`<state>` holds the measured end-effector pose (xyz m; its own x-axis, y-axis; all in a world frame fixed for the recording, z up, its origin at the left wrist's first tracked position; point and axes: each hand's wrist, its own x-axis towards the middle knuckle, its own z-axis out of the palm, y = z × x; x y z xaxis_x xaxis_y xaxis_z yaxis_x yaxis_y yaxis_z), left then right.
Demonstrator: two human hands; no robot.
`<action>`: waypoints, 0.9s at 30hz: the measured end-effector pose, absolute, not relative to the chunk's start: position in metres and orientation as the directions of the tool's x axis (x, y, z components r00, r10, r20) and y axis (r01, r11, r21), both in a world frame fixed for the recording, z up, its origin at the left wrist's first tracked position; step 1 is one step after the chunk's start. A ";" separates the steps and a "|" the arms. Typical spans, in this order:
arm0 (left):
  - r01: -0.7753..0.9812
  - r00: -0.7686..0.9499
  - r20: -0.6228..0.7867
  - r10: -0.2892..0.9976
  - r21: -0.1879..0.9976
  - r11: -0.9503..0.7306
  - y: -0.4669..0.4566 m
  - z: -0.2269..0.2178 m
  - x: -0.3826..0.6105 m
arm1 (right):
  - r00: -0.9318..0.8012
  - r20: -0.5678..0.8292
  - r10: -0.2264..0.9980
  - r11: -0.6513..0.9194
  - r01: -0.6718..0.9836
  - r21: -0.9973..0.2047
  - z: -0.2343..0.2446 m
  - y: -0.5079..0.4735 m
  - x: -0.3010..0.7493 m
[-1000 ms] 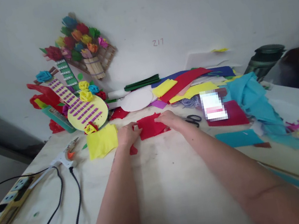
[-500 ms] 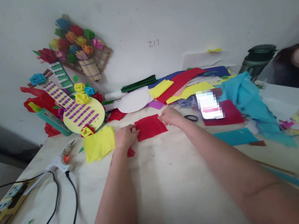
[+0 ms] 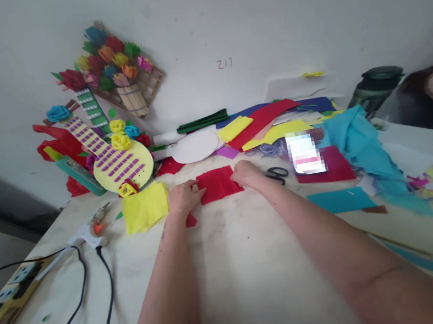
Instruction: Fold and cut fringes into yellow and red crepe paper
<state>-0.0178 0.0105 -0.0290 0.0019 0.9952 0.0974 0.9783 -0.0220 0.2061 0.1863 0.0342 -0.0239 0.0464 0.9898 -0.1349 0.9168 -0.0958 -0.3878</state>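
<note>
A red piece of crepe paper (image 3: 219,184) lies flat on the table between my hands. At its left edge, my left hand (image 3: 183,198) pinches the paper between thumb and fingers. My right hand (image 3: 246,174) has its fingers closed on the right edge. Under my left wrist a small red scrap (image 3: 190,220) pokes out. A yellow crepe paper piece (image 3: 146,208) rests just left of my left hand. Black-handled scissors (image 3: 278,174) lie beside my right wrist, partly hidden by it.
On the left are a glue gun (image 3: 92,235), its black cord and a power strip (image 3: 4,311). Paper-flower guitars (image 3: 123,167) lean at the back left. Coloured sheets, a lit phone (image 3: 305,153), blue crepe paper (image 3: 356,132) and a dark bottle (image 3: 379,86) occupy the right.
The view has shifted slightly. More of the scissors' handles now shows beside my right wrist. Both hands stay at the edges of the red crepe paper, which lies nearly as before.
</note>
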 end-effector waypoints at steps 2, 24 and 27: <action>0.978 -0.003 0.095 0.995 0.207 -0.017 0.011 -0.029 -0.017 | 0.039 -0.139 0.989 -0.091 0.916 -0.390 -0.022 0.033 0.186; 0.979 -0.026 0.062 0.998 0.205 0.013 0.009 -0.025 -0.015 | 0.063 -0.105 0.993 -0.100 0.908 -0.407 -0.026 0.033 0.185; 0.981 -0.028 0.053 0.998 0.196 0.017 0.010 -0.026 -0.015 | 0.061 -0.122 0.991 -0.104 0.916 -0.387 -0.026 0.034 0.186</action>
